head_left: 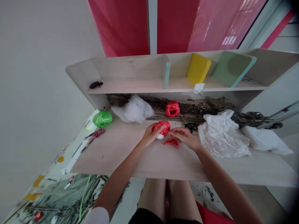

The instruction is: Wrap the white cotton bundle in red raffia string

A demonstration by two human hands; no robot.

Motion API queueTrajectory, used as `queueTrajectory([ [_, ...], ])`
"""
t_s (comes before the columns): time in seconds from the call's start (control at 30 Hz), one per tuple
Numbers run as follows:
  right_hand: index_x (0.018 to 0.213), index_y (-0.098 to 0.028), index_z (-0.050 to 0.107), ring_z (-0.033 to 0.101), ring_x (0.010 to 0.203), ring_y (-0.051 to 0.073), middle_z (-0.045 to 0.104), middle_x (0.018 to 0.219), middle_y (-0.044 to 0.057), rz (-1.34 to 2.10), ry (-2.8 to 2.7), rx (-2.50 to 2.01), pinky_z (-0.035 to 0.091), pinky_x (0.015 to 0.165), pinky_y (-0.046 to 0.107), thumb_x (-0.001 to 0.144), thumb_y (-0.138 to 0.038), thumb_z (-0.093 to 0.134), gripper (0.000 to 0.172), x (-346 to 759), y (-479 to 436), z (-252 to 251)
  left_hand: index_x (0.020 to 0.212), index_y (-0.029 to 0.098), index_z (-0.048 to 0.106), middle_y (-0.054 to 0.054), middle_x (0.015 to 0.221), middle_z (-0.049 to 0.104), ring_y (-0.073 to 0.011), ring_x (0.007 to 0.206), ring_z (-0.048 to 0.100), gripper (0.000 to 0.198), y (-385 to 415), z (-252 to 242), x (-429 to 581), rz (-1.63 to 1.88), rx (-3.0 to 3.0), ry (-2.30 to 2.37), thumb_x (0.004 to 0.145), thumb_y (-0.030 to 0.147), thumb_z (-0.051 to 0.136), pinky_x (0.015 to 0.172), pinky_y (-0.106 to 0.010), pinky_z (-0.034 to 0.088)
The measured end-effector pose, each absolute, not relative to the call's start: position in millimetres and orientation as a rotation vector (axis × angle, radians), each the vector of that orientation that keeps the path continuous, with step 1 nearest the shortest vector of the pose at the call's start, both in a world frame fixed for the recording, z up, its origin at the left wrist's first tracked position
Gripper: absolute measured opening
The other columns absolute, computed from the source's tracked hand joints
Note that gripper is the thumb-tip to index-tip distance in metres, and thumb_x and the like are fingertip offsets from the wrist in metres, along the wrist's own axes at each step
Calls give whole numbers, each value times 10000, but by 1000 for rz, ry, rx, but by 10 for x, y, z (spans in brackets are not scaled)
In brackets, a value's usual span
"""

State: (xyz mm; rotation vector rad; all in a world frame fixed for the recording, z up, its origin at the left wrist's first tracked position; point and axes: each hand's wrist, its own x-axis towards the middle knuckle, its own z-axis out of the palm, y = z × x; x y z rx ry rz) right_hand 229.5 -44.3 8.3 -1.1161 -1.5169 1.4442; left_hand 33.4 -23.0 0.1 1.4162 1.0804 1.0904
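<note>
My left hand (149,134) is closed around a small white ball partly wrapped in red plastic string (161,128), held just above the desk (130,152). My right hand (184,136) pinches the loose red string end (171,142) beside the ball, fingers pressed together. A red string roll (172,108) stands behind the hands. Black-handled scissors (190,125) lie just right of it, close to my right hand.
A green string roll (102,118) and a tuft of white stuffing (133,109) sit at the left back. Crumpled white bags (224,133) fill the right. Dry twigs (198,109) line the back. The shelf above holds yellow (198,68) and green (231,69) dividers.
</note>
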Motion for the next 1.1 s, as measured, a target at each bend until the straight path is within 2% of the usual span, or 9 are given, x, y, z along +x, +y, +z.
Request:
queueTrajectory([
  [0.13,833,-138,714,563,501,123,683,691,45,1410,-1527,-1124,452,453,239,745,-517,674,391,2305,-407,11,1029,146,711,-97,1064,719,-230,1008,640,409,-242,-1,346,1086,1443,1084,799,474,632,907,-308,465],
  [0.3,789,-148,701,568,497,142,689,662,50,1275,-1583,-1170,454,467,261,734,-397,657,258,2314,-382,-65,988,169,728,-71,1008,732,-214,940,648,372,-263,5,365,1086,1539,1118,794,474,637,861,-288,474],
  [0.43,771,-173,692,596,552,157,699,672,44,1170,-1614,-1186,474,524,269,725,-320,603,178,2306,-374,-86,1011,164,720,-84,1045,724,-216,979,640,368,-261,10,356,1123,1546,1158,805,456,630,907,-298,456],
  [0.73,740,-183,722,645,613,186,725,663,45,1096,-1576,-1236,507,605,292,717,-332,516,255,2297,-363,-56,1020,176,711,-83,1064,717,-217,977,641,383,-251,1,336,1163,1490,1168,775,467,663,890,-299,464],
  [0.93,741,-180,715,639,601,189,730,680,53,1043,-1638,-1263,479,569,282,705,-290,514,232,2295,-382,-52,1001,174,716,-78,1047,719,-215,970,640,369,-248,-8,337,1149,1517,1182,782,464,657,908,-306,457],
  [1.1,732,-190,709,585,551,165,684,617,25,980,-1709,-1267,440,534,265,702,-263,499,224,2312,-371,-56,1032,154,710,-94,1067,715,-220,999,635,378,-238,1,337,1172,1481,1135,794,441,648,931,-321,454],
])
